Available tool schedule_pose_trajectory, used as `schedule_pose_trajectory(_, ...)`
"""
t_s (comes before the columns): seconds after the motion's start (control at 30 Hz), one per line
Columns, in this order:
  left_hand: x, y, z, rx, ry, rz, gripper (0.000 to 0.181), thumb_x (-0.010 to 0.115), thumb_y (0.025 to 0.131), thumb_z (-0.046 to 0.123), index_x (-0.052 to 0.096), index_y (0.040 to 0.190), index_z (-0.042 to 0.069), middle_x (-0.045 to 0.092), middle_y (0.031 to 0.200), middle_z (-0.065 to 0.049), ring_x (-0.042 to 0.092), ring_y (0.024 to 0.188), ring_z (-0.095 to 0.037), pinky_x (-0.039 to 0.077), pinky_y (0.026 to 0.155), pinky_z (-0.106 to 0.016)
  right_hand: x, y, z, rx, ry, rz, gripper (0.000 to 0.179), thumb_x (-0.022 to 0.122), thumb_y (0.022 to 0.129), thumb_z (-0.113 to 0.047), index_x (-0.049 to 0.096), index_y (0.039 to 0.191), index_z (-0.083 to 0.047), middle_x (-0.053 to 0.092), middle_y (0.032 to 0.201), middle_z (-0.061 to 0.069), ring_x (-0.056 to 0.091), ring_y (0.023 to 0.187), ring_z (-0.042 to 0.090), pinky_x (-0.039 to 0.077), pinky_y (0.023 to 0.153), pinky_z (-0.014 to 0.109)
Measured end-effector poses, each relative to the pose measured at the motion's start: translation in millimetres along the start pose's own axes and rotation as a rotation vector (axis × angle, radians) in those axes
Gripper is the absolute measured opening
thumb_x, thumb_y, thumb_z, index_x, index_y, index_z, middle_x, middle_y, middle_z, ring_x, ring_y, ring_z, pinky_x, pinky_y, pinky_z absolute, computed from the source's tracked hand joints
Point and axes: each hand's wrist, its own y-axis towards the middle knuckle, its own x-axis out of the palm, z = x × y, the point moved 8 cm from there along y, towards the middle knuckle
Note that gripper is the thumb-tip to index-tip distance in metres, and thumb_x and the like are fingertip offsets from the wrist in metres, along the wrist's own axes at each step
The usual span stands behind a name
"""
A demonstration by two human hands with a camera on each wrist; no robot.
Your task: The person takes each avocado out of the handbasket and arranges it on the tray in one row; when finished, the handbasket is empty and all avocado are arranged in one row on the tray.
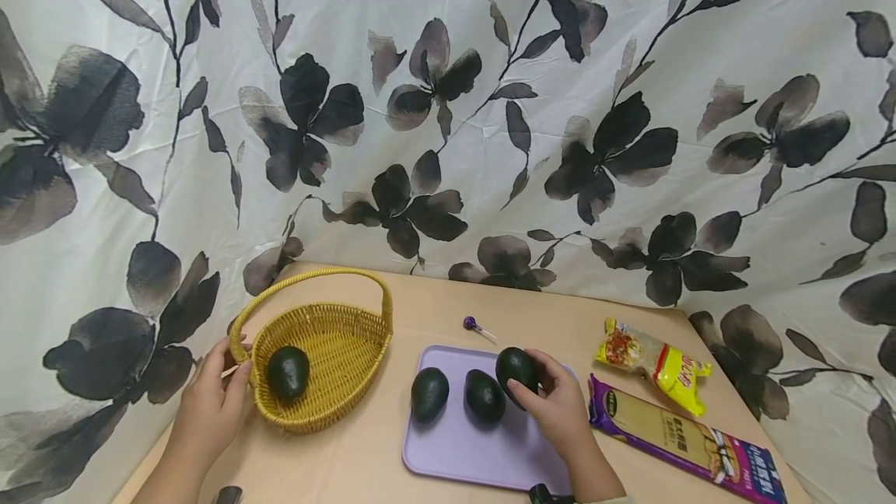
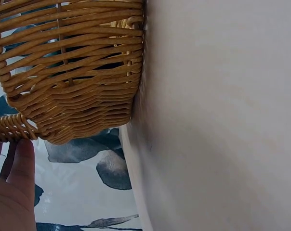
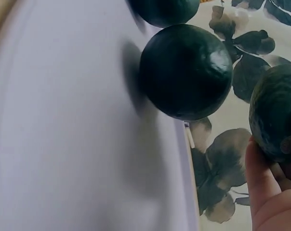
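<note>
My left hand (image 1: 213,403) grips the base of the handle of a yellow wicker basket (image 1: 329,411), on the basket's left side. One dark green avocado (image 1: 288,373) lies inside the basket. Over the right part of a lilac tray (image 1: 455,467), my right hand (image 1: 560,403) holds another avocado (image 1: 516,369) between thumb and fingers. In the right wrist view this held avocado (image 3: 278,113) is raised off the tray. Two more avocados, one at the left (image 1: 429,395) and one in the middle (image 1: 484,397), lie on the tray.
A purple lollipop (image 1: 470,323) lies behind the tray. To the right are a yellow-and-clear food packet (image 1: 654,364) and a long purple pasta packet (image 1: 686,442). A floral curtain (image 1: 448,138) hangs along the table's back edge. A dark object (image 1: 229,495) shows at the front edge.
</note>
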Motion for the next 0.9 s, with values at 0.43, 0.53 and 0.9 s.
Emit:
schedule_pose_trajectory(0.43, 0.0, 0.0, 1.8, 0.002, -0.015, -0.005, 0.046, 0.054, 0.106, 0.011, 0.041, 0.149, 0.001, 0.058, 0.131, -0.018, 0.032, 0.116, 0.028, 0.032, 0.093, 0.010, -6, -3.7, 21, 0.042, -0.091, 0.055, 0.055, 0.088, 0.082, -0.016, 0.066, 0.131, -0.006, 0.066, 0.133, 0.016, 0.063, 0.126, 0.033, 0.058, 0.103, 0.036)
schedule_pose_trajectory(0.53, 0.0, 0.1, 1.1, -0.004, -0.017, -0.011, 0.047, 0.054, 0.106, 0.012, 0.041, 0.150, 0.002, 0.058, 0.132, -0.017, 0.033, 0.117, 0.027, 0.033, 0.093, 0.009, -8, -4.8, 25, 0.055, -0.108, 0.065, 0.056, 0.088, 0.082, -0.016, 0.066, 0.132, -0.006, 0.066, 0.134, 0.016, 0.063, 0.126, 0.032, 0.056, 0.104, 0.035)
schedule_pose_trajectory(0.9, 0.1, -0.6, -0.2, -0.008, -0.009, -0.012, 0.047, 0.054, 0.106, 0.013, 0.040, 0.150, 0.003, 0.057, 0.133, -0.018, 0.035, 0.118, 0.026, 0.033, 0.093, 0.009, -3, -9.1, 34, 0.115, -0.089, 0.028, 0.061, 0.087, 0.084, -0.020, 0.062, 0.136, -0.004, 0.058, 0.140, 0.020, 0.066, 0.119, 0.034, 0.062, 0.084, 0.024)
